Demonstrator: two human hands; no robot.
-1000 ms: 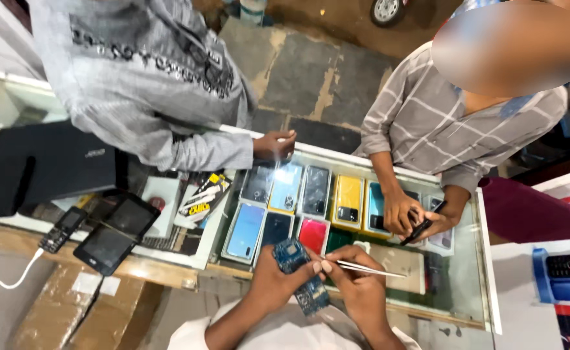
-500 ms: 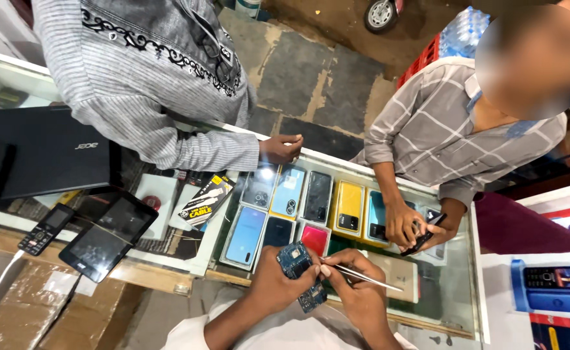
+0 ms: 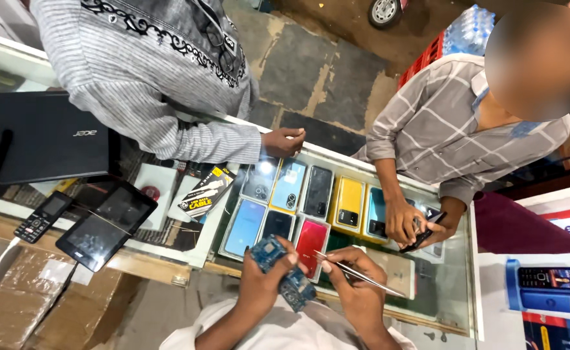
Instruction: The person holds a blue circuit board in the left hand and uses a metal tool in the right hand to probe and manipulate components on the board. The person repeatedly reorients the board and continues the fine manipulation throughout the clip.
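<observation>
Two things are in my grip: a small blue circuit board (image 3: 281, 272) pinched in my left hand (image 3: 262, 285), and a pair of slim metal tweezers (image 3: 359, 275) closed between the fingers of my right hand (image 3: 356, 291). The board sits just off the near edge of the glass counter (image 3: 453, 304), over my lap, with the tweezer tips pointing toward it. I judge it light, stiff and fragile, its face studded with tiny parts, so I would hold it by the bare edges as my thumb and fingers do now, never pressing the flat. The tweezers look thin and springy, easy to slip, and want a light pinch near their middle. Under the glass lies a row of phones in blue, black, yellow and red (image 3: 311, 236). At the far right edge another person's hands (image 3: 405, 223) hold a dark phone (image 3: 424, 233). Toward the far edge a second person's fist (image 3: 285, 141) rests on the counter. Along the left end lie a black tablet (image 3: 106, 223), a keypad phone (image 3: 42, 217) and a closed black laptop (image 3: 45, 136).
</observation>
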